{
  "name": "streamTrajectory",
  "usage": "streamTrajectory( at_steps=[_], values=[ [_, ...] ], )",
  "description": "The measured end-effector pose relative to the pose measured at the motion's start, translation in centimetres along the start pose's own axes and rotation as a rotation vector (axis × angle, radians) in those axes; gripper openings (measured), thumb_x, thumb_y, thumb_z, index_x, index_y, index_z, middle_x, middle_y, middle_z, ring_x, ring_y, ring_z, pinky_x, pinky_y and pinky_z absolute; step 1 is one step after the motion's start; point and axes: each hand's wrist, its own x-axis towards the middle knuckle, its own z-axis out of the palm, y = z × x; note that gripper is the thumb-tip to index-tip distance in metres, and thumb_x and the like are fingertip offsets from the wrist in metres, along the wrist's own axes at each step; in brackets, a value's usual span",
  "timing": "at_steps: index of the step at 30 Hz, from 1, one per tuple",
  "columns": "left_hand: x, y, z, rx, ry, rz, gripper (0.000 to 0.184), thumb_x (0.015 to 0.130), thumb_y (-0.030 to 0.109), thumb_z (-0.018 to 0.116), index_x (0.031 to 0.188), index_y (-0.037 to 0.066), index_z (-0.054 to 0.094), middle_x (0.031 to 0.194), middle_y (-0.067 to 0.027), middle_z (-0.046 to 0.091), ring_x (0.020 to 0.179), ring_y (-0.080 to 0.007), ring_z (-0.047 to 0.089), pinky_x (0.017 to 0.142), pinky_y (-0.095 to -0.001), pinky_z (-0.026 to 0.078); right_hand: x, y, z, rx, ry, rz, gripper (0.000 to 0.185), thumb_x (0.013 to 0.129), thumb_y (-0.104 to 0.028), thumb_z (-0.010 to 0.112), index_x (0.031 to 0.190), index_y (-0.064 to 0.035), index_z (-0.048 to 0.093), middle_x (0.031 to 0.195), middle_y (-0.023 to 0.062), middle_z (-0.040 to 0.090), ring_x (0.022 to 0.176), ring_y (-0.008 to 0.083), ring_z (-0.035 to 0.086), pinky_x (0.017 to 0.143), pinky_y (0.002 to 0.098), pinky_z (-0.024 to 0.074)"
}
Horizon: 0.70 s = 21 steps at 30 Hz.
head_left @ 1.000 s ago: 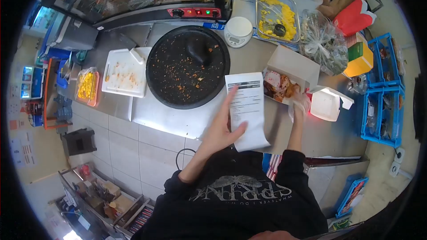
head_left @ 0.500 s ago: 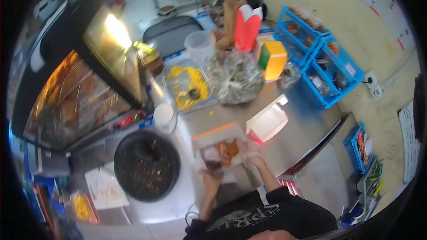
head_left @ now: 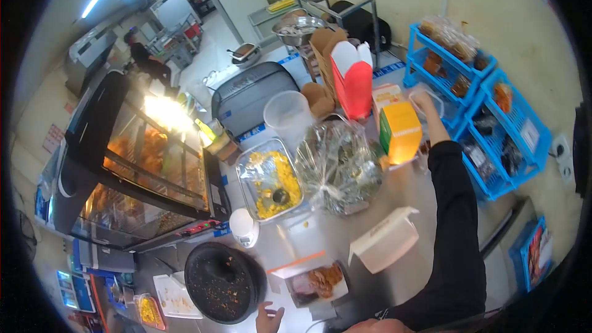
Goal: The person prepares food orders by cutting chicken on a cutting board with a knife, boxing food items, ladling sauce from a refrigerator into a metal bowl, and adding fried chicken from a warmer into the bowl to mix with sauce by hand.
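My left hand is at the bottom edge, fingers apart and holding nothing, beside the black round pan. Just right of it, a paper food box lies with its lid up, holding browned pieces of food. My right arm stretches far forward. At its end my right hand is behind the yellow-orange carton, by the blue rack. Something clear, like thin plastic, surrounds that hand; its fingers are too unclear to read. An open white carton lies under the right arm's left side.
A lit glass food warmer stands left. A metal tray of yellow food, a clear bag of greens, a clear tub and red cartons fill the middle. Blue racks line the right. A person stands far back.
My right hand has left the food box and reached forward to the right, behind the yellow-orange carton. My left hand has let go of the box and moved left. The view has tilted up.
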Motion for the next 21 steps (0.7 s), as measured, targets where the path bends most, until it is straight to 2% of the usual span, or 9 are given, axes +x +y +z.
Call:
streamTrajectory(
  at_steps=[2, 5, 6, 12, 16, 21],
  values=[
    [0.4, 0.1, 0.6, -0.072, 0.099, -0.021, 0.053, 0.073, 0.028, 0.067, 0.115, 0.007, 0.043, 0.09, -0.0101, 0.061, 0.085, -0.0259, 0.06, 0.074, -0.0348, 0.046, 3.2, 2.9, 4.6, 0.045, -0.013, 0.046, 0.021, 0.072, -0.019, 0.055, 0.073, -0.0004, 0.063, 0.079, 0.0154, 0.065, 0.07, 0.0294, 0.061, 0.06, 0.0417, 0.0451],
    [1.0, 0.3, 1.1, -0.139, 0.204, -0.048, 0.053, 0.073, 0.027, 0.066, 0.116, 0.007, 0.043, 0.091, -0.0102, 0.061, 0.085, -0.0252, 0.059, 0.075, -0.0343, 0.046, -0.6, -1.6, -2.0, -0.115, 0.004, -0.094, 0.03, 0.068, -0.029, 0.064, 0.077, -0.0006, 0.066, 0.074, 0.013, 0.065, 0.062, 0.0244, 0.059, 0.057, 0.0376, 0.0441],
    [1.2, 0.3, 1.3, -0.156, 0.233, -0.056, 0.052, 0.074, 0.027, 0.066, 0.116, 0.007, 0.043, 0.091, -0.0102, 0.06, 0.086, -0.025, 0.059, 0.075, -0.0342, 0.046, -0.2, -1.1, -1.4, -0.118, -0.01, -0.091, 0.03, 0.068, -0.029, 0.064, 0.077, -0.0006, 0.066, 0.074, 0.013, 0.065, 0.062, 0.0244, 0.059, 0.057, 0.0376, 0.0441],
    [1.6, -0.3, 1.2, -0.206, 0.347, -0.048, 0.052, 0.075, 0.025, 0.065, 0.117, 0.007, 0.042, 0.092, -0.0103, 0.06, 0.086, -0.0237, 0.058, 0.076, -0.0333, 0.046, 2.6, 0.8, 0.5, -0.047, -0.408, 0.053, 0.052, 0.059, -0.05, 0.073, 0.059, -0.0003, 0.06, 0.056, 0.008, 0.056, 0.051, 0.0175, 0.052, 0.048, 0.0329, 0.04],
    [1.1, -1.0, 0.8, -0.229, 0.389, -0.032, 0.051, 0.076, 0.023, 0.065, 0.118, 0.006, 0.042, 0.092, -0.0104, 0.06, 0.087, -0.0228, 0.058, 0.076, -0.0327, 0.045, 3.0, 0.8, 1.7, -0.033, -0.45, 0.096, 0.054, 0.056, -0.051, 0.076, 0.056, 0.0, 0.059, 0.056, 0.0078, 0.056, 0.049, 0.0168, 0.051, 0.047, 0.0332, 0.0394],
    [0.0, -1.7, 0.6, -0.261, 0.433, -0.022, 0.051, 0.077, 0.021, 0.064, 0.119, 0.006, 0.041, 0.093, -0.0105, 0.059, 0.087, -0.0217, 0.058, 0.077, -0.032, 0.045, 3.3, 3.1, 3.8, 0.544, -0.433, 0.045, 0.051, 0.061, -0.046, 0.075, 0.065, 0.003, 0.062, 0.058, 0.0079, 0.056, 0.05, 0.0172, 0.05, 0.048, 0.0315, 0.0395]
  ],
)
